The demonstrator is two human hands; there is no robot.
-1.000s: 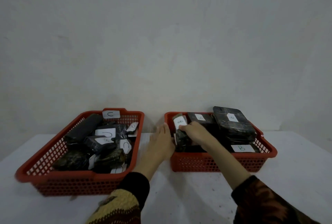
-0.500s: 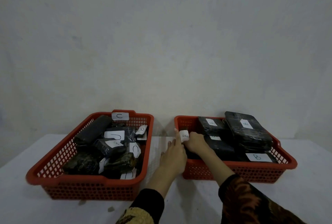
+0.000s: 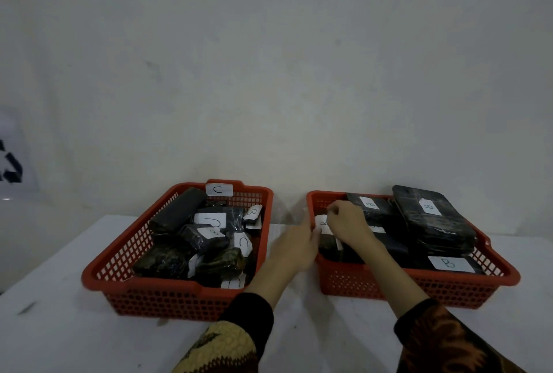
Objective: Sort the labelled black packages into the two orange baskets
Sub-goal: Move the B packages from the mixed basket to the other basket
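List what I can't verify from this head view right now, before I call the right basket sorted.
- Package under the right hand: only part of its white label shows; the hand covers the rest.
- Left hand: blurred against the right basket rim, so any contact is unclear.
- Lower packages in the left basket: buried, labels partly hidden.
- Front label there: cut off by the rim.
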